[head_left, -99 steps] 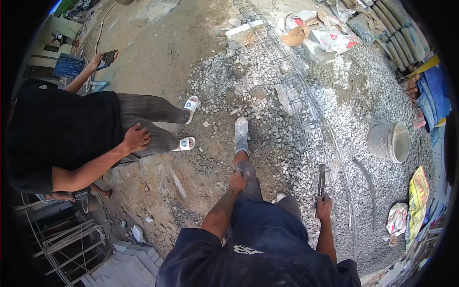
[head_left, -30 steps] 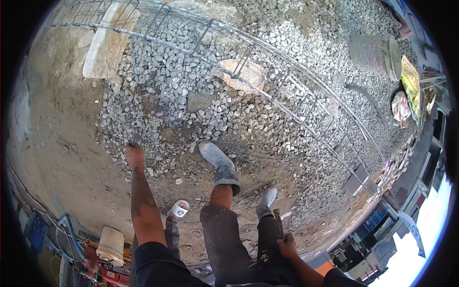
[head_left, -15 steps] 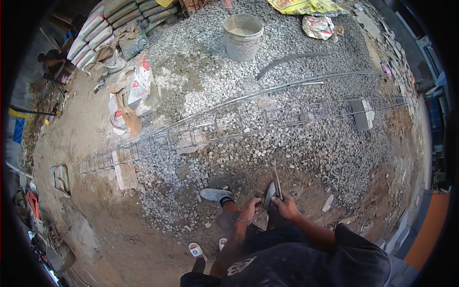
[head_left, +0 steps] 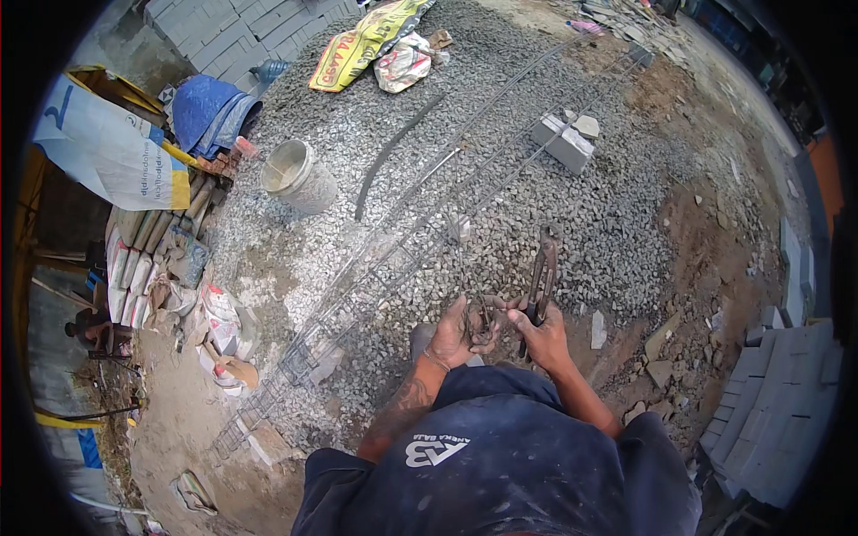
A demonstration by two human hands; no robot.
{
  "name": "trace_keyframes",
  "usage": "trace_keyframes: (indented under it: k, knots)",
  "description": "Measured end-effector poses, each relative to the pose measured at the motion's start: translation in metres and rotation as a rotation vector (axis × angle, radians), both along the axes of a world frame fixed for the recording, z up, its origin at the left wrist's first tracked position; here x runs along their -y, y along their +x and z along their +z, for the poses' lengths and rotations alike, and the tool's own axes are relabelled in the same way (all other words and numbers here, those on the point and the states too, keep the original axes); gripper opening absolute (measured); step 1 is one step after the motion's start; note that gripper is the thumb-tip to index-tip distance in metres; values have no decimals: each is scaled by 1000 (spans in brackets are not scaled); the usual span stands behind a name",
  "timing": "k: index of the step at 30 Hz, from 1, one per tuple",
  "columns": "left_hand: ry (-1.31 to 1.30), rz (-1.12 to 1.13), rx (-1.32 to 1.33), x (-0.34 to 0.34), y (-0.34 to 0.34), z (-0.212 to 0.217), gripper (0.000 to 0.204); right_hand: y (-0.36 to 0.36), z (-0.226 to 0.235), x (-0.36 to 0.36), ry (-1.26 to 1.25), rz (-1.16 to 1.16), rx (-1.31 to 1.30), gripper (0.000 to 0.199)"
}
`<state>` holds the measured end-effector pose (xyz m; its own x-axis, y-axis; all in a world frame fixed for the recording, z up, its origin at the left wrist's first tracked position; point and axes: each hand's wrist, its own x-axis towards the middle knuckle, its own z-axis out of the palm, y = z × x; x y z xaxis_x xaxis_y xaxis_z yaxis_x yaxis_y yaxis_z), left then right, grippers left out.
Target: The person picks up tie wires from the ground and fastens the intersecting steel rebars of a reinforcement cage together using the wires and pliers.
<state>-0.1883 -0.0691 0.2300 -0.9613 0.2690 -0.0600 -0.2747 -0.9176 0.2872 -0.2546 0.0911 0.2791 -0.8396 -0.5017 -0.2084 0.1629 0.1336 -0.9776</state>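
Observation:
My right hand is closed around the dark handles of a pair of pincers, whose metal head points away from me over the gravel. Close beside it, my left hand has its fingers curled round a small bunch of thin dark wire. The right fingertips reach toward that wire; whether they touch it I cannot tell. Beyond both hands a long, narrow rebar cage lies diagonally across the gravel, apart from them.
A grey block lies by the rebar. Farther off stand a bucket and a yellow sack. Stacked filled bags are at the left, grey blocks at the right. Gravel covers the ground ahead.
My view has swung to the right, so the rebar cage runs more steeply. Both hands have come up closer together in front of my body, the pincers still in the right one.

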Motion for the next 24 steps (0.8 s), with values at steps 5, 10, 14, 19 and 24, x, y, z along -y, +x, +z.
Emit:
trace_keyframes:
  k: [5, 10, 14, 19, 24]
  knots:
    - [-227, -228, 130, -21, -64, -16, 56, -50, -5, -29, -93, -192, -42, 25]
    - [-137, -478, 222, -38, -139, -34, 51, -107, -33, -56, -129, -138, 78, 41]
    - [-297, -527, 300, -63, -231, -21, 41, -177, -38, -73, 150, -129, 74, 34]
    - [-537, -837, 207, -96, -350, -8, 48, -266, -43, -93, 119, -429, 85, 20]
    - [-880, -956, -18, -143, -442, 11, 55, -325, -37, -136, 277, -679, -2, 22]
